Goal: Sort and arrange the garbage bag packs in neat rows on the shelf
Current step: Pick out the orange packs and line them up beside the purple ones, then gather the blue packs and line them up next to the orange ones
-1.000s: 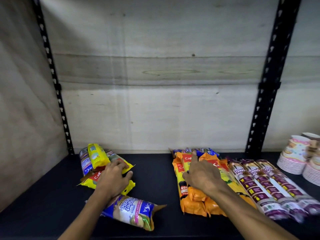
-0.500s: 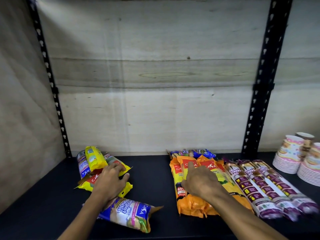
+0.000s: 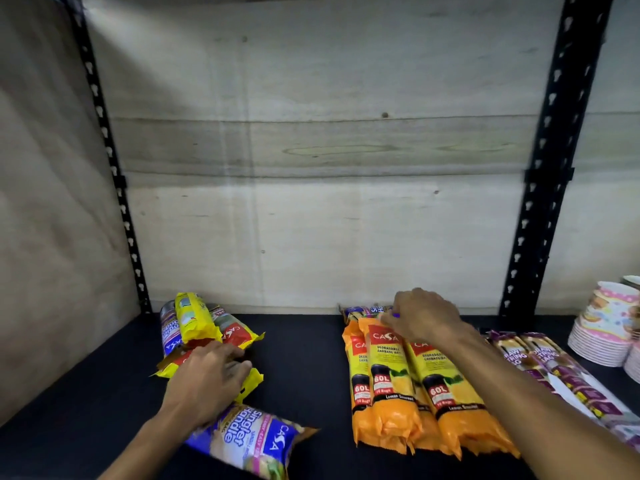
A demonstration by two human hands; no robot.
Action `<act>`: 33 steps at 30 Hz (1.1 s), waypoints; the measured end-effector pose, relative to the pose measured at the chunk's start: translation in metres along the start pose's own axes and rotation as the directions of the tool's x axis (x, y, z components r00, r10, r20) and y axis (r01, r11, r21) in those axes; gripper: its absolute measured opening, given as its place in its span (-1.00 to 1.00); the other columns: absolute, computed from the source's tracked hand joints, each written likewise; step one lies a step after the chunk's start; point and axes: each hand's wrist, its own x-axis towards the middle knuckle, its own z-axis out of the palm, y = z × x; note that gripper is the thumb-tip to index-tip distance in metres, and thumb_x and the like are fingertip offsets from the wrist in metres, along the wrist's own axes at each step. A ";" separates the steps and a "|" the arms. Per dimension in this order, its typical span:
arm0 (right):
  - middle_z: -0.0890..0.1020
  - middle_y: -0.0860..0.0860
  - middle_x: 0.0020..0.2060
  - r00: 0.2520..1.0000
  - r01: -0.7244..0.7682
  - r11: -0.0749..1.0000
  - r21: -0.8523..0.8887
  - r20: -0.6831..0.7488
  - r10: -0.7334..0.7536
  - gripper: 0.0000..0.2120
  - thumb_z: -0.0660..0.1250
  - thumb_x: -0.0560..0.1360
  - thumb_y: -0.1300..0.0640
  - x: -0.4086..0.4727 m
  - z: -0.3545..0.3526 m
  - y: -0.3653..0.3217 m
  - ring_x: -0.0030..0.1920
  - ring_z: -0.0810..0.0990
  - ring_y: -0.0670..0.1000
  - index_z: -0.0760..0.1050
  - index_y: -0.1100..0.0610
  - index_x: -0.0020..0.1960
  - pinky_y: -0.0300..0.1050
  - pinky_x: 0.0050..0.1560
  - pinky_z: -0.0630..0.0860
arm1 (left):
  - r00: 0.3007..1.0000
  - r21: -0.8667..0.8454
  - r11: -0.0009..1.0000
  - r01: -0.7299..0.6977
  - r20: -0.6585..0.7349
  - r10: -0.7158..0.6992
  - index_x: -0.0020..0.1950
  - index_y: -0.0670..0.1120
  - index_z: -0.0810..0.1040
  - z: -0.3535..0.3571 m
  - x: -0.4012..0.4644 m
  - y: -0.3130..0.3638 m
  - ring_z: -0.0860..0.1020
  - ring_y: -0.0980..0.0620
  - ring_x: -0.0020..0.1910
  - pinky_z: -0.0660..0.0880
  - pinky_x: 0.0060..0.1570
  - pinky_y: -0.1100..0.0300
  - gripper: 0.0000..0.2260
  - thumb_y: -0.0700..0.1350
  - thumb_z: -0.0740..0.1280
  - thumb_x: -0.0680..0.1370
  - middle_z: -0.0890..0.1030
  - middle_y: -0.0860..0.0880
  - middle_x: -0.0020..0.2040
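- Two bare hands work a dark shelf (image 3: 304, 358) backed by pale plywood; the left hand (image 3: 207, 377) lies palm-down, fingers spread wide, on a jumbled heap of yellow packs (image 3: 199, 322) at about 9 o'clock from the shelf's centre.
- At roughly 2 o'clock, the right hand (image 3: 420, 315) reaches over the far ends of the orange packs (image 3: 391, 382); its fingertips curl narrowly and appear to pinch a blue pack (image 3: 362, 310) lying crosswise behind them, though blur leaves the hold uncertain.
- Orange packs lie side by side, touching, long axes running front to back; the blue pack lies across that axis at their 12 o'clock, so the right hand is plainly the nearer one to it.
- Another blue-and-white pack (image 3: 256, 441) lies slanted at 6 o'clock from the left hand, partly under the forearm.
- Purple packs (image 3: 554, 372) form a row at 3 o'clock of the orange ones; stacked paper cups (image 3: 602, 327) stand beyond.
- All packs are glossy, crinkled plastic sleeves, long and soft, with crimped ends; judged likely to slide easily on the smooth shelf.
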 end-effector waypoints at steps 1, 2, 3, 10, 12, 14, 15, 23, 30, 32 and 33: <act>0.59 0.05 0.15 1.000 0.012 1.000 0.023 -0.002 -0.012 -0.49 0.23 0.52 -0.33 0.011 0.000 0.007 0.09 0.57 0.10 0.51 0.05 0.22 0.00 0.01 0.52 | 1.000 0.028 0.999 0.020 0.002 -0.020 0.19 0.10 0.59 -0.001 -0.003 -0.001 0.50 0.06 0.15 0.48 0.03 0.12 -0.69 0.20 0.29 0.53 0.58 0.09 0.19; 0.57 0.05 0.18 0.999 0.032 0.999 0.040 0.001 -0.032 -0.50 0.24 0.52 -0.32 0.019 0.000 0.012 0.11 0.57 0.10 0.50 0.04 0.24 0.00 0.03 0.52 | 0.999 0.057 0.997 0.044 0.005 -0.044 0.20 0.11 0.59 -0.003 -0.006 -0.002 0.48 0.05 0.17 0.47 0.06 0.11 -0.66 0.23 0.27 0.53 0.56 0.08 0.21; 0.54 0.05 0.21 0.998 0.057 0.997 0.055 0.008 -0.057 -0.51 0.24 0.52 -0.30 0.029 0.002 0.017 0.13 0.56 0.10 0.48 0.03 0.26 0.00 0.04 0.52 | 0.997 0.089 0.993 0.074 0.017 -0.076 0.24 0.12 0.56 -0.004 -0.008 -0.003 0.46 0.04 0.21 0.46 0.10 0.10 -0.63 0.25 0.24 0.53 0.53 0.07 0.25; 0.58 0.03 0.23 0.979 0.136 0.984 0.114 0.138 -0.151 -0.55 0.27 0.53 -0.26 0.077 0.030 0.033 0.12 0.58 0.07 0.45 -0.01 0.29 0.06 0.12 0.54 | 0.932 0.277 0.907 0.317 0.087 -0.352 0.46 0.11 0.30 -0.013 -0.022 0.010 0.36 -0.12 0.37 0.41 0.26 -0.05 -0.35 0.44 0.06 0.48 0.35 -0.06 0.42; 0.57 0.02 0.26 0.970 0.134 0.983 0.125 0.186 -0.156 -0.53 0.30 0.50 -0.26 0.087 0.038 0.035 0.15 0.57 0.07 0.44 -0.03 0.31 0.08 0.18 0.53 | 0.895 0.318 0.869 0.378 0.116 -0.432 0.46 0.02 0.28 -0.015 -0.024 0.013 0.38 -0.15 0.36 0.42 0.23 -0.05 -0.26 0.48 0.03 0.45 0.37 -0.10 0.41; 0.55 0.01 0.30 0.966 0.128 0.986 0.107 0.214 -0.149 -0.48 0.33 0.48 -0.28 0.095 0.044 0.035 0.19 0.56 0.08 0.42 -0.06 0.34 0.07 0.20 0.52 | 0.866 0.304 0.852 0.427 0.134 -0.482 0.41 -0.02 0.30 -0.016 -0.026 0.013 0.46 -0.15 0.29 0.46 0.15 -0.03 -0.21 0.52 0.00 0.42 0.43 -0.12 0.35; 0.54 0.02 0.31 0.966 0.123 0.988 0.089 0.218 -0.140 -0.46 0.34 0.46 -0.30 0.098 0.046 0.035 0.21 0.55 0.09 0.41 -0.09 0.35 0.07 0.21 0.51 | 0.857 0.284 0.848 0.447 0.136 -0.497 0.38 -0.02 0.31 -0.017 -0.028 0.013 0.51 -0.14 0.24 0.47 0.11 -0.01 -0.20 0.53 -0.01 0.40 0.46 -0.12 0.32; 0.42 0.03 0.35 0.962 0.103 0.994 0.034 0.249 -0.109 -0.29 0.27 0.26 -0.49 0.138 0.080 0.057 0.34 0.33 0.18 0.30 -0.34 0.37 0.21 0.23 0.41 | 0.827 0.081 0.839 0.539 0.139 -0.545 0.47 -0.05 0.19 -0.017 -0.033 0.010 0.51 -0.18 0.26 0.46 0.18 -0.04 -0.16 0.49 0.16 0.40 0.39 -0.16 0.38; 0.49 0.01 0.26 0.964 0.250 0.968 0.028 0.089 -0.251 -0.48 0.36 0.47 -0.25 0.103 0.048 0.038 0.26 0.43 0.10 0.35 -0.15 0.37 0.07 0.23 0.35 | 0.883 -0.096 0.879 0.468 0.091 -0.460 0.43 0.00 0.24 -0.018 -0.037 0.004 0.57 -0.01 0.07 0.51 0.09 0.05 -0.38 0.31 0.26 0.49 0.47 -0.08 0.25; 0.46 0.02 0.29 0.961 0.275 0.961 0.009 0.027 -0.275 -0.44 0.37 0.47 -0.24 0.100 0.040 0.035 0.26 0.45 0.11 0.33 -0.12 0.40 0.08 0.27 0.34 | 0.897 -0.157 0.883 0.443 0.062 -0.439 0.41 0.02 0.26 -0.018 -0.037 0.002 0.58 0.01 0.02 0.53 0.08 0.01 -0.46 0.22 0.28 0.53 0.49 -0.06 0.23; 0.45 0.04 0.30 0.959 0.282 0.959 -0.017 0.000 -0.282 -0.42 0.36 0.48 -0.24 0.099 0.036 0.033 0.27 0.46 0.12 0.31 -0.10 0.42 0.08 0.30 0.34 | 0.906 -0.186 0.888 0.421 0.050 -0.419 0.40 0.03 0.26 -0.019 -0.037 0.001 0.59 0.02 -0.01 0.54 0.06 0.00 -0.50 0.18 0.28 0.55 0.50 -0.06 0.22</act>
